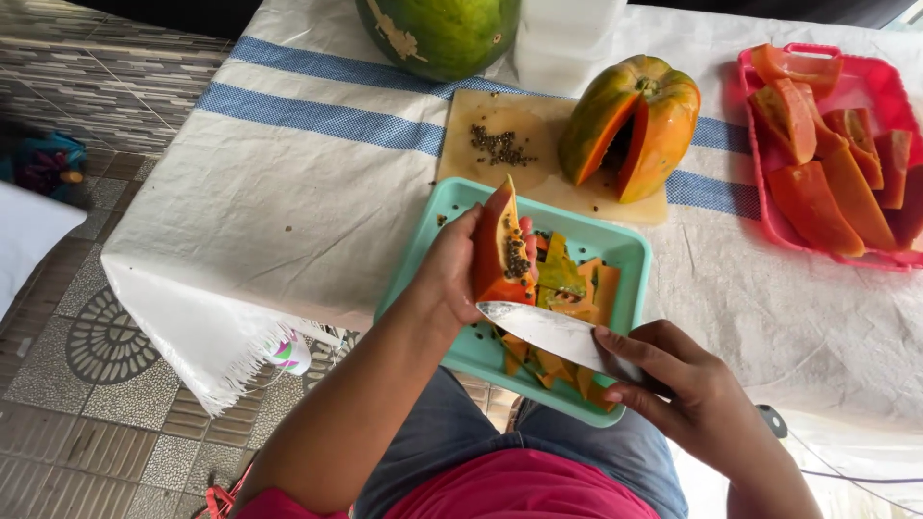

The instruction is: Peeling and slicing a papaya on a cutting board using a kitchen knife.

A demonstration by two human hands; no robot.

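Observation:
My left hand [452,269] grips an orange papaya slice [500,245] with black seeds, holding it upright over a mint green tray [437,240]. In my right hand [678,384] is a knife, its steel blade [538,327] lying flat just below the slice. Peelings and scraps [567,288] fill the tray. Behind the tray, a cut papaya [630,125] stands on a pale cutting board [481,120] beside a heap of black seeds [500,144].
A red tray [760,183] of peeled papaya slices sits at the right. A green watermelon [437,34] and a white container [562,43] stand at the back. The table wears a white cloth with blue stripes [288,183]; patterned floor tiles lie to the left.

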